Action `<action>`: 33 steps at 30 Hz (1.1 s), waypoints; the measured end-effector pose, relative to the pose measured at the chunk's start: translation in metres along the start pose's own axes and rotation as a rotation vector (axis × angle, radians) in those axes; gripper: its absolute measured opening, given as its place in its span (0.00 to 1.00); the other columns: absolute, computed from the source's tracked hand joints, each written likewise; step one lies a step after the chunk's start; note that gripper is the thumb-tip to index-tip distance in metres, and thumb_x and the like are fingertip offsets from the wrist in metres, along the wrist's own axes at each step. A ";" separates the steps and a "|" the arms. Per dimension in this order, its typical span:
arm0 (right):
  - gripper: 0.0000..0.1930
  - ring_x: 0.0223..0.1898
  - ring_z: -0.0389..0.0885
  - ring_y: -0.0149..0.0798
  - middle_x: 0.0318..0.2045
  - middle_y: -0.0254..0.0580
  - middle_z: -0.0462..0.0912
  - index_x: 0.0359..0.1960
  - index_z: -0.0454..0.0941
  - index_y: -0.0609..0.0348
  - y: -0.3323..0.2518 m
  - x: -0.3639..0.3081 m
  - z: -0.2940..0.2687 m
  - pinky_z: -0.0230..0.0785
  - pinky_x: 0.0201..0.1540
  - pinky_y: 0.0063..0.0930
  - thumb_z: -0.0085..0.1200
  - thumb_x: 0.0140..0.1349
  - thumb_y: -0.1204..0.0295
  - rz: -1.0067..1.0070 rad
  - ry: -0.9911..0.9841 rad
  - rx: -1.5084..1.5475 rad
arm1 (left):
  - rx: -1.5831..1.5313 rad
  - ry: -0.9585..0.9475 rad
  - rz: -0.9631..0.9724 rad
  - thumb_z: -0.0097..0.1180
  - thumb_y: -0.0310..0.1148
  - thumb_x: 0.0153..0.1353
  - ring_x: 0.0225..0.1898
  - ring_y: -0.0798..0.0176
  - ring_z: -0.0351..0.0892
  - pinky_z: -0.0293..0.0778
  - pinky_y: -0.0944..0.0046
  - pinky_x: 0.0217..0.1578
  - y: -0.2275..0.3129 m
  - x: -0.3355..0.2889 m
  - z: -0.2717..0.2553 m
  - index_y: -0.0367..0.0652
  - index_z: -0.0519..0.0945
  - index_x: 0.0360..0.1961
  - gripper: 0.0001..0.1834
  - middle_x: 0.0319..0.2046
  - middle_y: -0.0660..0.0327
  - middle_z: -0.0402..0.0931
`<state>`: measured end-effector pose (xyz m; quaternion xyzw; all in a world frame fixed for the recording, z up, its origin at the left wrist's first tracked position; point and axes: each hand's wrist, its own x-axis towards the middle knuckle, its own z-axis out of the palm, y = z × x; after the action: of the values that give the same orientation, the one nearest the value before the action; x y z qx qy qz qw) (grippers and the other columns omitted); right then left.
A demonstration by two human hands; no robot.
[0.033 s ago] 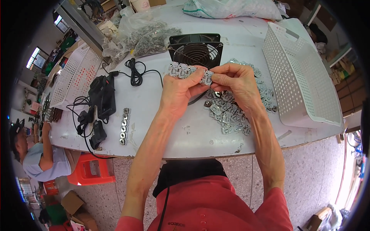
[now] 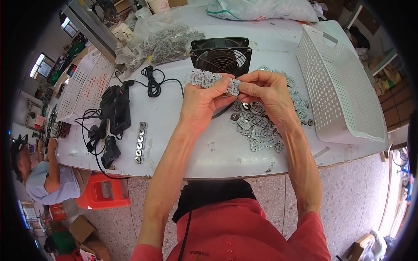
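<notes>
My left hand (image 2: 202, 102) is closed round a strip of joined, small silvery-white square plates (image 2: 203, 79), its thumb lying across the strip. At the strip's right end, my right hand (image 2: 267, 93) pinches the edge between thumb and fingers. Whatever small part may be between those fingertips is hidden. Both hands are raised above the table, in front of a black fan (image 2: 222, 56) with a wire guard. Below and beside my right hand spreads a heap of similar plate strips (image 2: 257, 124). A separate strip with shiny round pieces (image 2: 140, 143) lies on the table left of my forearms.
A white perforated basket (image 2: 324, 87) stands at the right, another basket (image 2: 82, 87) at the far left. Black power adapters (image 2: 116, 108) and a coiled cable (image 2: 153, 85) lie left. Plastic bags of small parts (image 2: 170, 43) sit behind. A person (image 2: 52, 174) sits near a red stool (image 2: 102, 191).
</notes>
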<state>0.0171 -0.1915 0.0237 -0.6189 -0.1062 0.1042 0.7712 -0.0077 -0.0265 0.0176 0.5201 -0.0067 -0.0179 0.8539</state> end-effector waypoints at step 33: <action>0.10 0.22 0.77 0.30 0.25 0.42 0.79 0.33 0.76 0.70 0.005 0.003 0.002 0.73 0.26 0.18 0.55 0.53 0.75 0.085 0.050 -0.021 | 0.141 0.046 0.107 0.61 0.25 0.49 0.27 0.66 0.79 0.78 0.68 0.32 -0.005 0.006 -0.008 0.32 0.79 0.32 0.09 0.28 0.56 0.79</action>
<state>0.0189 -0.1878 0.0195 -0.6332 -0.0616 0.1205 0.7621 -0.0018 -0.0219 0.0098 0.5780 -0.0159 0.0402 0.8149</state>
